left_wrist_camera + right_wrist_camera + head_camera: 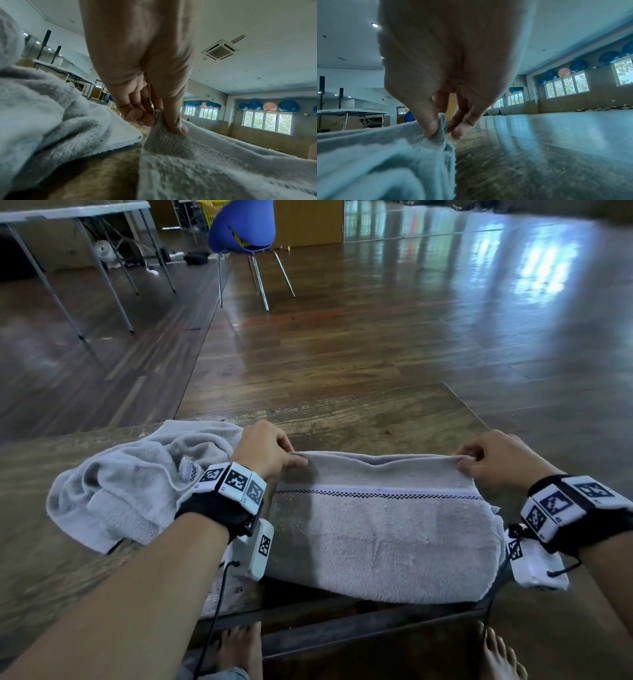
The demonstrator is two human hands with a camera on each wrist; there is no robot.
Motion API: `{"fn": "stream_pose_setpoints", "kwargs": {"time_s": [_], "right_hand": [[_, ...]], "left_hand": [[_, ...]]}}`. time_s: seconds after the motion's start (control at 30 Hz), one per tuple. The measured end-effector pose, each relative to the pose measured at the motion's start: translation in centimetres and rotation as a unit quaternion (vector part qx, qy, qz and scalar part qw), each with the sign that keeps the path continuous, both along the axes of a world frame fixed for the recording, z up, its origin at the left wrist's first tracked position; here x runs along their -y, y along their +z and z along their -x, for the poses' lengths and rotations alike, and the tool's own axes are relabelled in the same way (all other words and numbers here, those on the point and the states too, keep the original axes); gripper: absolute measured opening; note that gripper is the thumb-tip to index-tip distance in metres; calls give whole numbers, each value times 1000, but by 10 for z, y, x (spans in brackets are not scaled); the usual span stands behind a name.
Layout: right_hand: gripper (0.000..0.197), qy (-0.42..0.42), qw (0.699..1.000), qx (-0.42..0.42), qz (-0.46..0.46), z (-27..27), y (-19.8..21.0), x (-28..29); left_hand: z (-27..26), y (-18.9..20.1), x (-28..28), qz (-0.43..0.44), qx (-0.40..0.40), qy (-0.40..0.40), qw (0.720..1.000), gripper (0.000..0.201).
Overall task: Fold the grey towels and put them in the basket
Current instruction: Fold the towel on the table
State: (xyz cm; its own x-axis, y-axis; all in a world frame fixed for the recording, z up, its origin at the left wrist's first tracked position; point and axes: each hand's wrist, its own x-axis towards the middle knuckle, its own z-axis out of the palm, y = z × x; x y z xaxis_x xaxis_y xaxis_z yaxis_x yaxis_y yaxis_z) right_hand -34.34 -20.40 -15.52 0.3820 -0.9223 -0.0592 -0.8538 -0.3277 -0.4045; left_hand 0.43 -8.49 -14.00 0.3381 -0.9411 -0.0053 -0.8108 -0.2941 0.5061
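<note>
A grey towel with a checked stripe lies folded across the low wooden table. My left hand pinches its far left corner; thumb and fingertips clamp the cloth. My right hand pinches the far right corner, thumb on top. Both corners are lifted slightly off the table. A second grey towel lies crumpled at the left, beside my left wrist. No basket is in view.
The table's far edge is just beyond the towel, with wooden floor past it. A blue chair and a white folding table stand farther back. My bare feet show under the near edge.
</note>
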Motion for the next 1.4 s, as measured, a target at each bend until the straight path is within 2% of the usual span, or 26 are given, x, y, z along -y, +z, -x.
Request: {"fn": "stream_pose_setpoints", "kwargs": {"time_s": [0.1,0.17,0.2,0.27,0.33,0.4,0.47,0.53,0.57,0.6,0.63,0.67,0.73,0.8,0.87,0.9,1.0,1.1,1.17,1.23,1.3,1.4], "right_hand": [[15,-33,999,-14,-24,2,7,1],[17,-56,998,2,-7,3,12,3],[19,-68,997,37,9,1,14,4],[18,-93,982,163,0,-5,23,6],[13,-118,950,289,-11,-10,35,5],[13,-123,920,365,70,-12,56,1],[13,-81,857,486,150,-14,82,-12],[15,-19,788,582,200,-14,103,-27],[17,3,770,601,214,-12,109,-34],[19,12,767,601,224,-9,111,-39],[21,9,780,582,229,-4,109,-43],[22,-2,807,544,233,1,103,-46],[22,-20,876,425,226,13,82,-53],[12,-15,937,278,209,26,57,-57],[12,30,973,149,176,40,38,-61],[13,60,982,114,139,46,32,-63],[13,110,989,100,5,57,29,-63],[21,124,981,113,-97,66,31,-57],[21,120,971,123,-166,70,31,-53],[19,107,957,141,-230,71,30,-51],[14,101,953,145,-245,70,25,-48],[8,92,970,113,-194,65,16,-38]], "left_hand": [[1,5,1,-36,25,0,999,31],[3,12,0,-42,14,-5,999,32],[4,18,-2,-37,-10,-3,999,31],[6,34,-5,16,-90,16,996,27],[7,52,-8,124,-152,38,980,22],[10,68,-10,251,-121,41,959,15],[15,86,-15,387,-115,1,915,10],[16,99,-23,494,-114,-47,861,19],[15,101,-28,521,-115,-60,843,19],[14,101,-32,532,-119,-66,836,18],[11,97,-36,528,-123,-69,837,18],[9,90,-41,512,-124,-67,847,19],[3,70,-47,444,-86,-61,890,19],[-1,49,-53,347,-34,-84,933,12],[-2,33,-60,231,-27,-119,965,12],[-3,28,-64,170,-31,-131,976,16],[-1,23,-72,-7,-81,-161,984,20],[4,26,-76,-149,-178,-154,960,23],[8,28,-77,-212,-227,-144,940,15],[11,28,-76,-245,-253,-129,927,13],[11,27,-71,-255,-260,-116,924,12],[9,20,-58,-214,-202,-105,950,16]]}}
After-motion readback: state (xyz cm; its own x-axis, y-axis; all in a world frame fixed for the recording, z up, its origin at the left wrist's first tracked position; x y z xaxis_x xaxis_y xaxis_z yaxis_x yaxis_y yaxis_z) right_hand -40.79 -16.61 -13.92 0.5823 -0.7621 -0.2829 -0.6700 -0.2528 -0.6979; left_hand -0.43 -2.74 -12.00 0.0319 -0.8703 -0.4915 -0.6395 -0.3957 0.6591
